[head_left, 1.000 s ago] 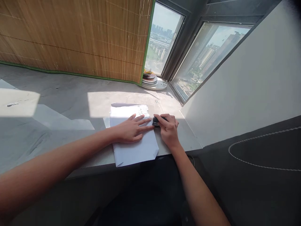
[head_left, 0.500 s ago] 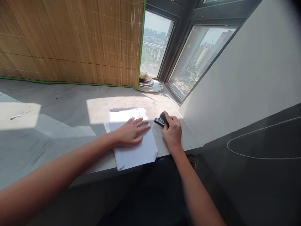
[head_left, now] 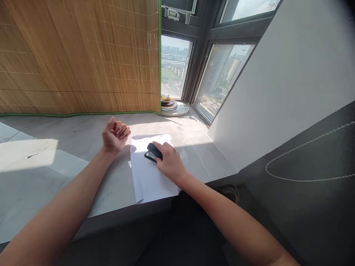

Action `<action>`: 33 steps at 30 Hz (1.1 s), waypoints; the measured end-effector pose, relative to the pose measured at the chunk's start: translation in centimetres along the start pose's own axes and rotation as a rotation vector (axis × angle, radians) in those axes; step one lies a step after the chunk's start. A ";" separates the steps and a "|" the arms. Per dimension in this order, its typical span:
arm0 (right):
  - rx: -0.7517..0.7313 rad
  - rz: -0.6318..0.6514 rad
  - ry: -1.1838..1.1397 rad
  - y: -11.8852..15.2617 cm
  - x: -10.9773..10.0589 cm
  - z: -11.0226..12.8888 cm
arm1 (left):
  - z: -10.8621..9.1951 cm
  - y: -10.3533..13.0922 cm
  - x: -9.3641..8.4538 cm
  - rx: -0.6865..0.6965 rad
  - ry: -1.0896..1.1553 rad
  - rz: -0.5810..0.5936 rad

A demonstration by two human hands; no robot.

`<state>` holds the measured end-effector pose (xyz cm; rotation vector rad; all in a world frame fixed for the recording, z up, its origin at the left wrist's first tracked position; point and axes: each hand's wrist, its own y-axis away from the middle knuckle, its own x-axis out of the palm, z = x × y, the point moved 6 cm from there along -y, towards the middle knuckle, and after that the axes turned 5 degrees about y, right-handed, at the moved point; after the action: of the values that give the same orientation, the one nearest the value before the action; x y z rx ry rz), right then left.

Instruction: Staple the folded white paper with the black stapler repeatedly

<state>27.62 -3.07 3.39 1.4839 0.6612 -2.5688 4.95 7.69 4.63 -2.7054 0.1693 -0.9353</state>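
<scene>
Right hand (head_left: 170,161) grasps the black stapler (head_left: 154,150), nose pointing left; white paper (head_left: 155,184) lies below, balled left hand (head_left: 114,137) farther left.

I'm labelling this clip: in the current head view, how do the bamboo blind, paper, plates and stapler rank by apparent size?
Largest to smallest, by what shows:
1. Bamboo blind
2. Paper
3. Plates, partly behind the blind
4. Stapler, partly covered by the right hand
</scene>
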 end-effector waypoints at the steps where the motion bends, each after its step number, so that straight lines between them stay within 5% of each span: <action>1: -0.016 0.000 -0.003 0.0 0.1 -0.1 | 0.0 0.0 -0.1 -0.010 0.008 -0.004; 14: 0.014 0.008 -0.058 2.6 -5.5 -10.8 | -0.5 -0.1 -0.8 0.012 -0.022 -0.127; 20: -0.051 -0.144 -0.031 -2.3 -8.4 -14.8 | -1.1 -0.1 -1.1 0.003 0.013 -0.108; 28: -0.022 0.039 0.134 -9.9 0.8 -16.4 | -3.7 0.1 -1.6 0.021 0.101 -0.061; 33: 0.012 0.122 0.005 -12.1 5.5 -11.3 | -7.1 0.5 -2.3 0.180 0.106 -0.047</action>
<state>30.22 13.22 -2.27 1.4861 0.5398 -2.4829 -1.28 6.16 8.46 -2.5069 0.0407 -1.0545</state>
